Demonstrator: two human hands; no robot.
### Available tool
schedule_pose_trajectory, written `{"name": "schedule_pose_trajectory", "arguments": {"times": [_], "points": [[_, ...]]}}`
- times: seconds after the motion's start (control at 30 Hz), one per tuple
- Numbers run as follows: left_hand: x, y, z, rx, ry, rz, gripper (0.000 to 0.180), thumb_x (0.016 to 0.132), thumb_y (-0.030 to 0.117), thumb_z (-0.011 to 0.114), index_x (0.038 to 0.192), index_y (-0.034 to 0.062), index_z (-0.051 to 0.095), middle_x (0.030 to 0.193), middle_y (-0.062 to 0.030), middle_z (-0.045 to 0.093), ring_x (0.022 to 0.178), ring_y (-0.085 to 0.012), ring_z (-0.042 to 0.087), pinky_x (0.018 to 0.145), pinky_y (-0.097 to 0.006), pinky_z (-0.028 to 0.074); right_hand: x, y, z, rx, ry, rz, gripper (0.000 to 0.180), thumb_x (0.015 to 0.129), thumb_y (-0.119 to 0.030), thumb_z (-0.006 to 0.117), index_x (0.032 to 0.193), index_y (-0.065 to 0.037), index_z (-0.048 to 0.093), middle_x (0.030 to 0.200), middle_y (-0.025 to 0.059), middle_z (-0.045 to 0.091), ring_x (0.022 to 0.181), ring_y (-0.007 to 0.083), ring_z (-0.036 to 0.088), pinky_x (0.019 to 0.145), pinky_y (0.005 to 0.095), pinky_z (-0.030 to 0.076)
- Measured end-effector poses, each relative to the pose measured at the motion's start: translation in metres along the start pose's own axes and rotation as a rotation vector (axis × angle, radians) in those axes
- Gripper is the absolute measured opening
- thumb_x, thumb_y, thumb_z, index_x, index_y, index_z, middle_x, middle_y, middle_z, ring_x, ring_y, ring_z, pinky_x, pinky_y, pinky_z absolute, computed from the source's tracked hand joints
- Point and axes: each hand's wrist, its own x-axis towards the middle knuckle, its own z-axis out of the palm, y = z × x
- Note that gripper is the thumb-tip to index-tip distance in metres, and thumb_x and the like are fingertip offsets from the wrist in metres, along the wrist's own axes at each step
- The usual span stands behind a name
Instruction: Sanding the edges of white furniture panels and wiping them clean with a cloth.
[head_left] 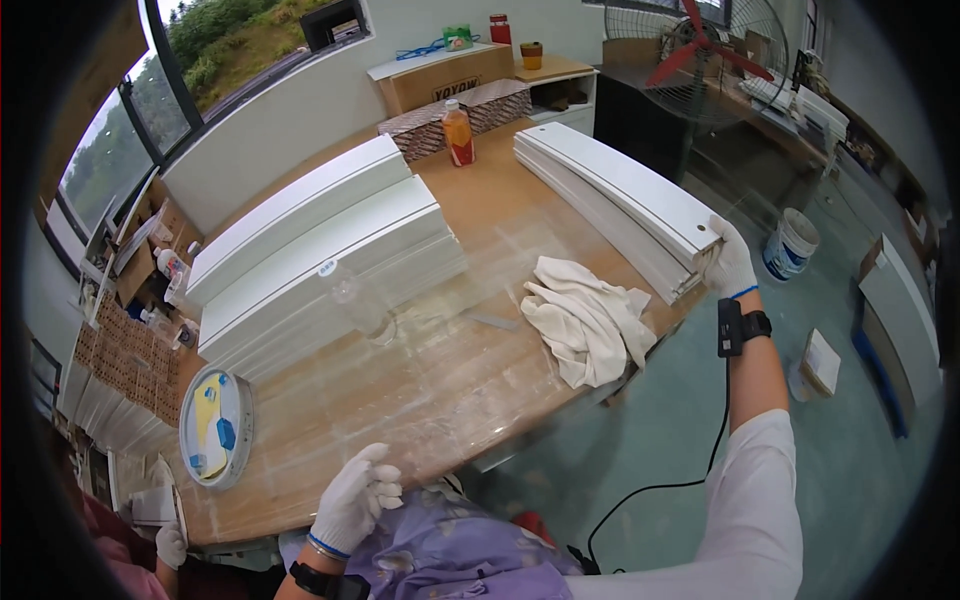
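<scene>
My right hand (731, 262), in a white knitted glove, reaches out to the right and grips the near end of a long white panel (620, 185). That panel tops a stack of similar ones on the table's right side; my fingertips are partly hidden at its end. Over the table's front edge hovers my left hand (358, 492), gloved too, its fingers loosely bent and apart with nothing in them. A crumpled cream cloth (585, 318) lies left of the panel stack's near end. Beyond my left hand, a clear plastic bottle (360, 305) stands before more stacked white panels (330, 270).
The wooden table (400, 420) bears a round tub lid (217, 428) with small blue pieces and an orange drink bottle (459, 133). Another person's gloved hand (171, 545) is at lower left. A bucket (790, 245) stands on the floor; a fan (700, 50) is behind.
</scene>
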Motion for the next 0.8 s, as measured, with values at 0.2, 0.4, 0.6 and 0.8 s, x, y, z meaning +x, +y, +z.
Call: {"name": "schedule_pose_trajectory", "arguments": {"times": [0.2, 0.4, 0.6, 0.8], "points": [[0.003, -0.007, -0.002, 0.007, 0.008, -0.024, 0.039, 0.100, 0.022, 0.051, 0.133, 0.0015, 0.045, 0.099, -0.0158, 0.065, 0.082, -0.0252, 0.066, 0.069, -0.036, 0.057, 0.006, 0.004, 0.000, 0.035, 0.058, -0.004, 0.032, 0.097, -0.017, 0.052, 0.119, 0.005, 0.052, 0.117, 0.0188, 0.063, 0.105, 0.0318, 0.063, 0.092, 0.0423, 0.054], [-0.003, -0.009, -0.011, -0.003, 0.052, -0.031, 0.039, 0.100, 0.026, 0.052, 0.133, 0.0047, 0.046, 0.098, -0.0142, 0.065, 0.079, -0.0235, 0.065, 0.065, -0.033, 0.056, 0.000, -0.009, -0.011, -0.254, 0.193, -0.033, 0.031, 0.096, -0.020, 0.054, 0.117, 0.004, 0.055, 0.112, 0.0188, 0.065, 0.100, 0.0312, 0.065, 0.084, 0.0415, 0.056], [-0.002, -0.013, -0.016, 0.040, 0.061, -0.021, 0.040, 0.100, 0.028, 0.051, 0.134, 0.0056, 0.047, 0.099, -0.0115, 0.065, 0.080, -0.0211, 0.064, 0.067, -0.033, 0.055, -0.037, -0.030, 0.008, -1.723, 0.623, -0.500, 0.039, 0.092, -0.037, 0.047, 0.111, -0.007, 0.063, 0.111, 0.0198, 0.063, 0.104, 0.0397, 0.060, 0.092, 0.0476, 0.046], [-0.001, 0.021, -0.019, 0.137, 0.110, 0.093, 0.045, 0.100, 0.028, 0.052, 0.138, 0.0055, 0.045, 0.105, -0.0084, 0.064, 0.083, -0.0174, 0.063, 0.071, -0.031, 0.054, -0.057, 0.033, 0.062, -1.844, 0.185, -0.789, 0.037, 0.094, -0.035, 0.053, 0.118, -0.009, 0.062, 0.110, 0.0185, 0.063, 0.104, 0.0374, 0.060, 0.091, 0.0463, 0.047]]}}
